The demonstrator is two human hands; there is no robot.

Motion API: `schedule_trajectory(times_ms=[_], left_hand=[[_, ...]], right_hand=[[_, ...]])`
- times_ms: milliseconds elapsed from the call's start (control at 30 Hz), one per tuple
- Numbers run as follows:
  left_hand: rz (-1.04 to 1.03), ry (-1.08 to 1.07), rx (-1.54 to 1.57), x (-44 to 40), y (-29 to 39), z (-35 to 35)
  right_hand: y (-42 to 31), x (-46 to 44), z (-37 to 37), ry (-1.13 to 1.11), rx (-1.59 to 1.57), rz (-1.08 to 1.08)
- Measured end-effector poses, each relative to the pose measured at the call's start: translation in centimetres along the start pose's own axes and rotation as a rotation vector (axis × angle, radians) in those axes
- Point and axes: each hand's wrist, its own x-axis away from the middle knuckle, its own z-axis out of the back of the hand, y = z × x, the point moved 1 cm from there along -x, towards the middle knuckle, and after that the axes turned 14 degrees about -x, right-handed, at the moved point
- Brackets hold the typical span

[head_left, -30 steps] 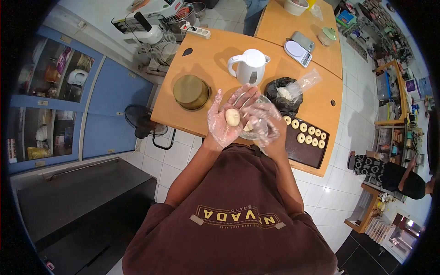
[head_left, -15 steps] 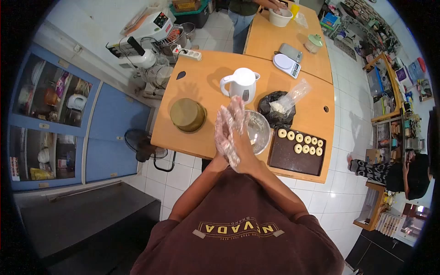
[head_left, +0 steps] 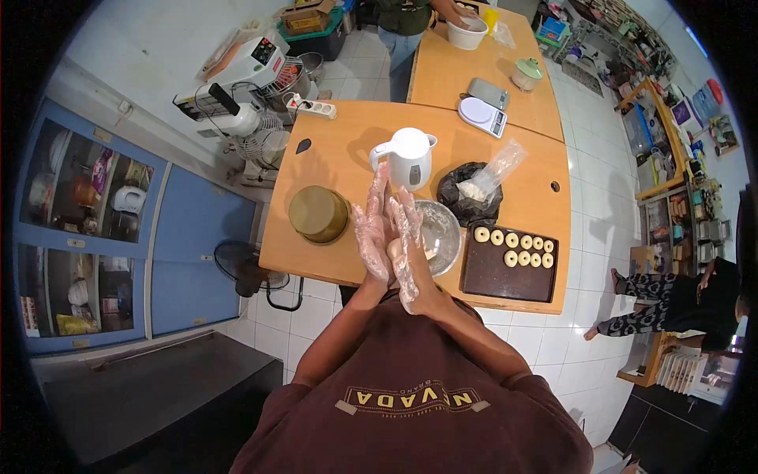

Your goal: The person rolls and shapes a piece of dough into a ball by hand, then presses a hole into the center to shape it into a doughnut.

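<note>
My left hand [head_left: 369,241] and my right hand [head_left: 409,257] face each other palm to palm, coated in white flour, with fingers stretched upward. A pale dough ball [head_left: 394,250] is held between the palms, mostly covered by them. Just right of my hands, a clear bowl [head_left: 442,237] shows floury smears inside and a small piece of dough. On the dark baking tray [head_left: 505,283] lie several ring-shaped pieces of dough [head_left: 512,240] in two rows. A black plastic bag [head_left: 479,207] holds a clear bag of white powder [head_left: 477,188].
On the wooden table [head_left: 332,126] stand a white kettle [head_left: 410,158], a brassy pot [head_left: 317,213] and a kitchen scale [head_left: 482,115]. A person [head_left: 403,24] is at the far table with a white bowl [head_left: 467,33]. Another person [head_left: 671,304] is at the right. A fan [head_left: 237,268] stands left.
The palms, apart with the dough ball showing on my left hand, have come together around it. Through the head's movement, the table appears lower in view. The person at right has changed stance.
</note>
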Motion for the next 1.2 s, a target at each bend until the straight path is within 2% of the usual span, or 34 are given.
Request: schedule_trajectory(times_ms=[100,200,300,467,500,600,700,767,867,900,1000,1033,1133,1200], left_hand=[[-0.109,-0.154,-0.183,0.7,-3.4,1.0],[-0.194,-0.236,-0.433,2.7,-3.1,0.6],[-0.233,-0.315,-0.393,2.5,-3.1,-0.3],[-0.230,-0.283,-0.498,2.8,0.8,-2.7],[-0.377,-0.307,-0.531,1.8,0.6,-2.1],[-0.220,-0.148,-0.415,0.7,-0.1,-2.4],[-0.100,-0.143,-0.368,0.3,-0.7,-1.9],[0.051,-0.168,-0.228,-0.3,-5.5,2.7],[-0.096,-0.224,-0.655,0.7,-4.3,1.3],[-0.059,-0.212,-0.450,0.5,-4.7,0.8],[-0.095,-0.286,-0.374,1.8,-3.6,-0.4],[-0.197,-0.312,-0.461,1.7,-2.8,-0.8],[-0.337,-0.252,-0.500,1.1,-1.1,-1.0],[-0.298,-0.165,-0.452,0.8,-0.5,-1.4]], right_hand=[[-0.6,-1.1,0.6,0.010,-0.028,0.044],[-1.5,-2.2,2.1,0.108,-0.073,0.107],[-0.4,-2.4,3.0,0.197,-0.217,0.073],[1.9,-1.4,3.0,0.128,-0.186,0.146],[1.9,-1.0,2.6,0.106,-0.204,0.133],[0.2,0.1,2.0,0.019,-0.207,0.024],[-0.6,0.4,1.9,-0.013,-0.179,0.027],[-0.9,0.2,2.0,0.000,-0.100,0.024],[-1.4,-0.8,1.7,0.080,-0.118,-0.018],[-1.7,-1.1,1.8,0.093,-0.119,0.003],[-1.6,-1.7,2.7,0.098,-0.106,0.075],[-1.2,-1.5,2.8,0.101,-0.116,0.060],[-0.6,-1.2,2.2,0.117,-0.166,-0.011],[-0.4,-0.7,1.8,0.069,-0.153,0.016]])
